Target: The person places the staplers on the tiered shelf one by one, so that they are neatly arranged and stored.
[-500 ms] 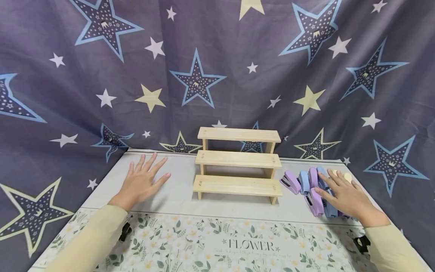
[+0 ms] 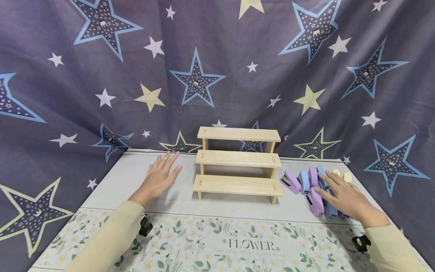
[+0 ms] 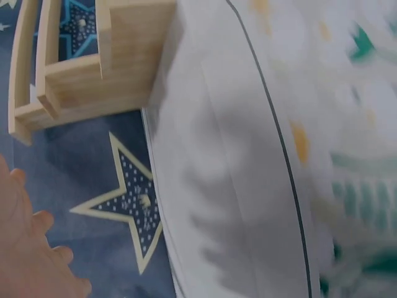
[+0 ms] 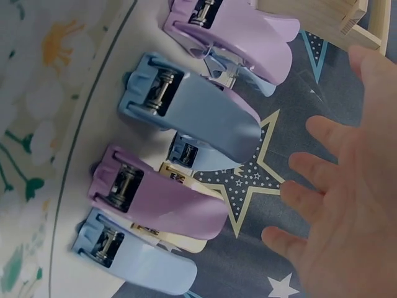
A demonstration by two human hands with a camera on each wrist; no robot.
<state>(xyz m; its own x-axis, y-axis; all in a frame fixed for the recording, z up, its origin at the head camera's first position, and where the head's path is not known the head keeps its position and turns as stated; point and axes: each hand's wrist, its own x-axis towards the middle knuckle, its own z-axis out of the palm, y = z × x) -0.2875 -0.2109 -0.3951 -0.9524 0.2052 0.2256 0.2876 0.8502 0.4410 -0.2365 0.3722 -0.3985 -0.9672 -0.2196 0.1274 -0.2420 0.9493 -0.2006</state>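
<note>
A three-step wooden riser (image 2: pixel 238 162) stands at the back middle of the table, and its end shows in the left wrist view (image 3: pixel 118 56). My left hand (image 2: pixel 159 177) hovers flat with straight fingers just left of the riser, holding nothing. A cluster of several purple, blue and cream staplers (image 2: pixel 310 185) lies right of the riser. My right hand (image 2: pixel 340 192) is spread over that cluster with straight fingers, gripping none. In the right wrist view the staplers (image 4: pixel 186 155) lie side by side below my open right hand (image 4: pixel 347 205).
A floral cloth printed FLOWER (image 2: pixel 217 241) covers the near table, with a plain pale strip (image 2: pixel 176 196) in front of the riser. A dark star-patterned backdrop (image 2: pixel 217 75) hangs behind and wraps both sides.
My left hand has moved right and slightly back, closer to the riser, fingers less spread. My right hand stays over the staplers.
</note>
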